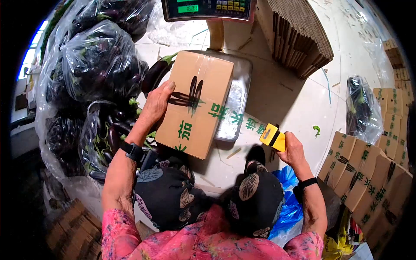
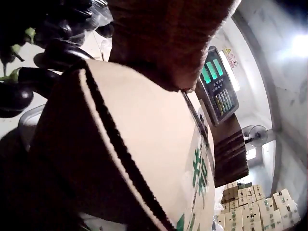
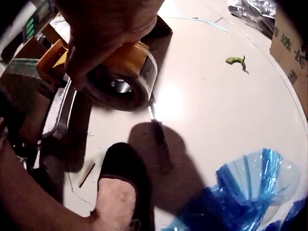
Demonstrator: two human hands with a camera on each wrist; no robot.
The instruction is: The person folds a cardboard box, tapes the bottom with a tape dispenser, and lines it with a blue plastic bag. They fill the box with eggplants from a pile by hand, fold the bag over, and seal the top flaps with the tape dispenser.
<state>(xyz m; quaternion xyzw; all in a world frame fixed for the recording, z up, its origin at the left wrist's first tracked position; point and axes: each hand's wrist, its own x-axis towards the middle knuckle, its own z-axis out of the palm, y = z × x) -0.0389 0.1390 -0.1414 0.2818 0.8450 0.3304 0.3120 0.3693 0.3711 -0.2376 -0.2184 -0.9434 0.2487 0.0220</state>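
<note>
A taped cardboard box, printed with green characters and dark eggplant shapes, rests tilted over a metal scale platform. My left hand holds the box at its left edge, with some fingers hidden; the left wrist view shows this hand over the box. My right hand grips a yellow tape dispenser to the right of the box. Clear tape with green print runs from the box to the dispenser. In the right wrist view the dispenser's tape roll hangs under my fingers.
Plastic bags of eggplants crowd the left, with a loose eggplant beside the box. The scale display stands ahead, near stacked flat cardboard. Printed cartons lie at the right, and a blue bag near my leg.
</note>
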